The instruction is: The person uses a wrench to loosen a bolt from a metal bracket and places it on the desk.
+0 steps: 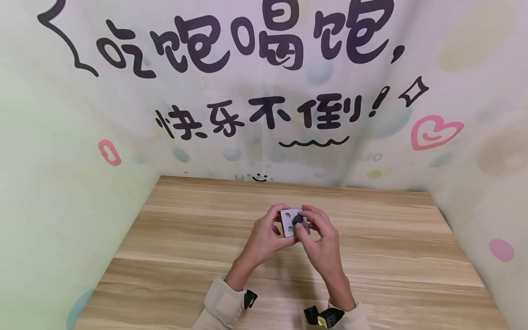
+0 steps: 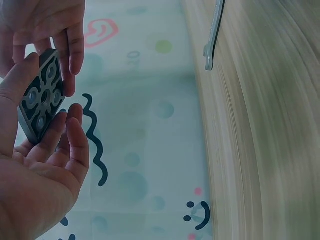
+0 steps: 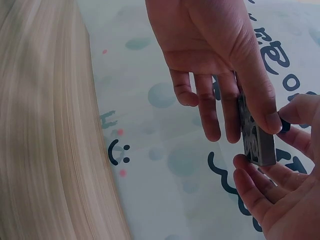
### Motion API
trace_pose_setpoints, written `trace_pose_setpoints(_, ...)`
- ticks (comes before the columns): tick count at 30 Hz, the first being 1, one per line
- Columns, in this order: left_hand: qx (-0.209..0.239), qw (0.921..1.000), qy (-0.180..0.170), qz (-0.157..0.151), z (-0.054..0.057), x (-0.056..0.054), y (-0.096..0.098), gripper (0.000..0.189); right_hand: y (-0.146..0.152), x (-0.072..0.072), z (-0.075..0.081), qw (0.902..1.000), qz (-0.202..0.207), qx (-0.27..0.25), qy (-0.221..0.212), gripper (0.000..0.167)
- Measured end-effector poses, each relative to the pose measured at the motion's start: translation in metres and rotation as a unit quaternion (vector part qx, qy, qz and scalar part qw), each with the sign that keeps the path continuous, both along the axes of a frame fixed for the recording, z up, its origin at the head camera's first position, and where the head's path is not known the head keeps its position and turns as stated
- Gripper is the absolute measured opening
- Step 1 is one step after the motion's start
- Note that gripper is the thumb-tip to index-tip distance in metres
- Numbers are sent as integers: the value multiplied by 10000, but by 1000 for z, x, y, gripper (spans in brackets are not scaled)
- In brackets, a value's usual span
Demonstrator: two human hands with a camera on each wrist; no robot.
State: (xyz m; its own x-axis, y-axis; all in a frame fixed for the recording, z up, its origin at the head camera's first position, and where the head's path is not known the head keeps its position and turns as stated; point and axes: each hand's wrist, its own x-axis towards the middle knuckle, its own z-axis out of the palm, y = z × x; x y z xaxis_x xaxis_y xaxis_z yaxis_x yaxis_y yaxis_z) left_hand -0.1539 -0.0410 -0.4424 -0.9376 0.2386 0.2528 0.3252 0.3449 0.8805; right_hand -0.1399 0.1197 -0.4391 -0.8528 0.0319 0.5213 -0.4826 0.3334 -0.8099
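Observation:
In the head view, both hands hold a small square metal plate [image 1: 288,215] above the table. It has holes near its corners, and a black knob [image 1: 298,219] stands out from its face. My left hand [image 1: 264,238] grips the plate by its left and lower edges; in the right wrist view the thumb of that left hand [image 3: 210,45] presses one side. Thumb and forefinger of my right hand [image 1: 323,236] pinch the black knob. The left wrist view shows the ribbed back of the plate [image 2: 42,97], with several recessed round holes.
A wood-grain table [image 1: 185,247] lies below the hands. Behind it hangs a pale printed wall cloth [image 1: 231,160] with black lettering. A slim metal wrench-like piece [image 2: 214,37] comes in from the top of the left wrist view. A black wrist device [image 1: 330,317] sits at the right sleeve.

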Motion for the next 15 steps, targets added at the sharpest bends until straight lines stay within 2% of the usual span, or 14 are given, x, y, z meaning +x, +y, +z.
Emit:
trace_pose_setpoints(5, 15, 10000, 12, 33, -1, 0, 0, 66, 1, 0, -3, 9998, 90, -110, -173, 26)
trace_pose_setpoints(10, 6, 10000, -34, 42, -1, 1, 1, 65, -1, 1, 0, 9987, -51, -253, -438, 23)
trace_pose_setpoints(15, 42, 10000, -70, 5, 0, 1, 1, 64, -3, 0, -1, 9992, -128, -221, -320, 20)
